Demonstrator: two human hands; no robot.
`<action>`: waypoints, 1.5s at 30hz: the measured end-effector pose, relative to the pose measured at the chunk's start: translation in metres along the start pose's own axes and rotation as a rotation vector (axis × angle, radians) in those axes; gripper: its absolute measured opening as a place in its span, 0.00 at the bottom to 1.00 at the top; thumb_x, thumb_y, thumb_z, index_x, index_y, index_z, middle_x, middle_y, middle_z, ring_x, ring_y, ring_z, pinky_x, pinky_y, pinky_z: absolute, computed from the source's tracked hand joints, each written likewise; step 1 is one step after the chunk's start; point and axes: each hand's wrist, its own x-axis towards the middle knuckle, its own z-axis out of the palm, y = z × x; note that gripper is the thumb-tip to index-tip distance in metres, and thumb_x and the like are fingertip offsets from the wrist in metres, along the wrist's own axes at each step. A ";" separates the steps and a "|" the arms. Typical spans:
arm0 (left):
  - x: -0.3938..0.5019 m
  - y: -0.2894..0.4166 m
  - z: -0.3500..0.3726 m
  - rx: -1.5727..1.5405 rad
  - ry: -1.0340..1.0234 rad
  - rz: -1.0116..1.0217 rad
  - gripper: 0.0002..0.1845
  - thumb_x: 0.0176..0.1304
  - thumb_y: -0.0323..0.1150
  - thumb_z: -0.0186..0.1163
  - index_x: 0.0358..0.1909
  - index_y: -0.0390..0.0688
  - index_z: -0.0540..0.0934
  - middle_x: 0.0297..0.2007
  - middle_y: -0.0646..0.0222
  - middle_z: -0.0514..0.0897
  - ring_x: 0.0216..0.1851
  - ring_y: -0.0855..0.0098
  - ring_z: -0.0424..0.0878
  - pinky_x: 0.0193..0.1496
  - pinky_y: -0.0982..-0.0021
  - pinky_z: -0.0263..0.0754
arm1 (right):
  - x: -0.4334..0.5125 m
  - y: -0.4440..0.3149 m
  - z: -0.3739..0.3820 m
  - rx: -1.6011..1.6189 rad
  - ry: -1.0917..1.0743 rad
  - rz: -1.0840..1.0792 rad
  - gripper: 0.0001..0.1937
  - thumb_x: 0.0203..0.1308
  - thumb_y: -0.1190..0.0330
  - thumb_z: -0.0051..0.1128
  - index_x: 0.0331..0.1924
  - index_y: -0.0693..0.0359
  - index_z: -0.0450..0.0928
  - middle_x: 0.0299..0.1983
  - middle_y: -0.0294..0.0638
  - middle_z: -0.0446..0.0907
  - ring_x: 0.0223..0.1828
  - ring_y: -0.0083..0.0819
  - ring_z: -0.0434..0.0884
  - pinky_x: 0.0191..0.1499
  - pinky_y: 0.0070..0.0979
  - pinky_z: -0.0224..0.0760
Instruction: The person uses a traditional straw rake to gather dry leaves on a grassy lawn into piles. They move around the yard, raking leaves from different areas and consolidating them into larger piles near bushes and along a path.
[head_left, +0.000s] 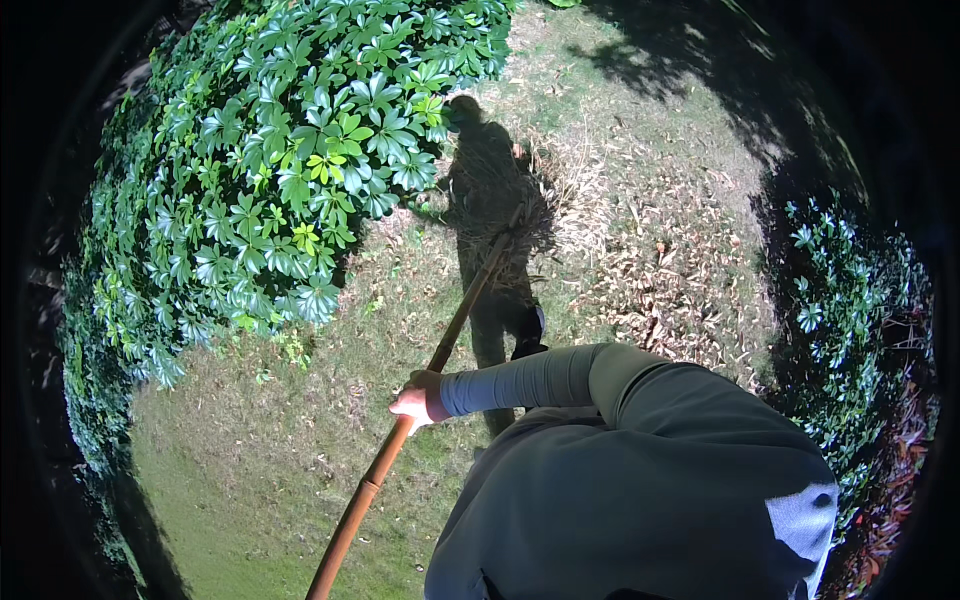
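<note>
My right hand (418, 399), in a long grey sleeve, is wrapped around a brown bamboo pole (367, 487). The pole slants from the bottom edge up toward the middle of the view. Its far end lies in my shadow, amid a heap of dry straw-like strands and leaves (577, 199). What kind of head the pole carries there, I cannot tell. My left hand is out of view, and the pole's near end runs past the bottom edge. A dark shoe (529, 337) shows just beyond my forearm.
A dense, broad-leaved green shrub (300, 157) fills the upper left, its edge close to the pole. Dry leaves (660, 292) are scattered over the patchy grass (247, 480) on the right. Another shrub (840, 322) borders the right side, with reddish leaves below it.
</note>
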 end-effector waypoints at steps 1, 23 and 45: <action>0.001 -0.016 0.030 0.337 0.132 0.323 0.17 0.68 0.45 0.50 0.21 0.50 0.65 0.20 0.79 0.63 0.23 0.78 0.62 0.32 0.75 0.64 | 0.006 0.020 -0.009 0.016 -0.072 0.024 0.24 0.47 0.45 0.64 0.34 0.58 0.75 0.31 0.44 0.81 0.37 0.45 0.81 0.41 0.39 0.74; -0.032 -0.739 0.407 0.089 -0.468 -0.902 0.15 0.69 0.37 0.52 0.22 0.46 0.67 0.19 0.76 0.69 0.27 0.76 0.70 0.44 0.70 0.70 | -0.370 0.340 -0.330 -0.243 0.523 1.109 0.08 0.46 0.59 0.61 0.28 0.50 0.76 0.24 0.37 0.79 0.34 0.39 0.82 0.41 0.39 0.70; -0.272 -0.829 0.583 -0.408 -2.142 -2.250 0.10 0.65 0.33 0.57 0.31 0.45 0.66 0.27 0.72 0.69 0.38 0.69 0.70 0.62 0.54 0.57 | -0.275 0.168 -0.058 0.811 1.453 2.475 0.17 0.46 0.53 0.65 0.39 0.50 0.80 0.35 0.41 0.83 0.43 0.43 0.81 0.48 0.39 0.72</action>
